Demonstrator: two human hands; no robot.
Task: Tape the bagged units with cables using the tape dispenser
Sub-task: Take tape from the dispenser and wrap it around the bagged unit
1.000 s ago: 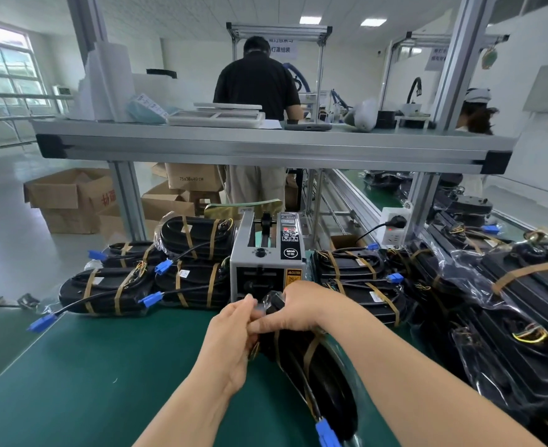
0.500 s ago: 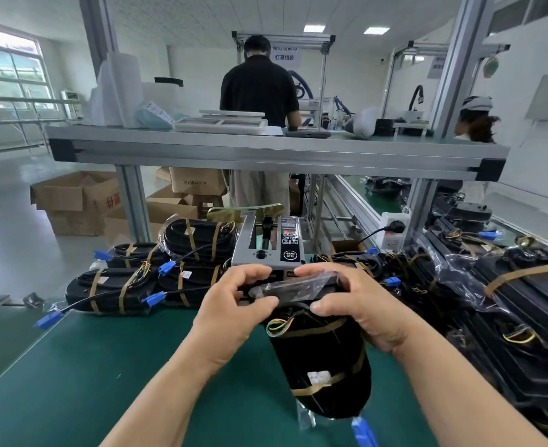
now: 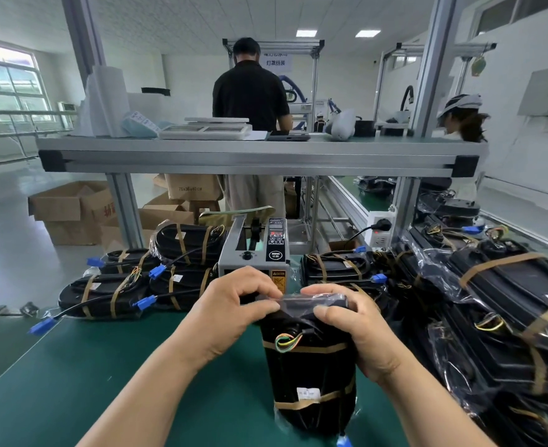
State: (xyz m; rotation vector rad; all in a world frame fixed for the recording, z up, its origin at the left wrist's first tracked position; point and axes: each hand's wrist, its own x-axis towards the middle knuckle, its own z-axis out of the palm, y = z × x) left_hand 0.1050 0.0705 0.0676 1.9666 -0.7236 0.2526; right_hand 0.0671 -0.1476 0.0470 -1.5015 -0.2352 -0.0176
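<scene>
I hold a black bagged unit [image 3: 308, 375] upright over the green table, two brown tape bands round it and coloured wires showing near its top. My left hand [image 3: 230, 311] pinches the clear bag's folded top from the left. My right hand [image 3: 360, 330] grips the unit's upper right side, thumb on the plastic. The grey tape dispenser [image 3: 255, 250] stands just behind my hands; its outlet is hidden by them.
Taped units with blue plugs [image 3: 127, 285] are stacked left of the dispenser, more [image 3: 340, 269] to its right. A heap of bagged units [image 3: 505, 317] fills the right side. An aluminium shelf frame [image 3: 259, 156] spans above. A person [image 3: 250, 91] stands beyond it. Green mat [image 3: 88, 382] lies at front left.
The unit went from lying on the table in front of the dispenser to held upright and slightly nearer me. My hands shifted to its top, folding the bag's plastic over.
</scene>
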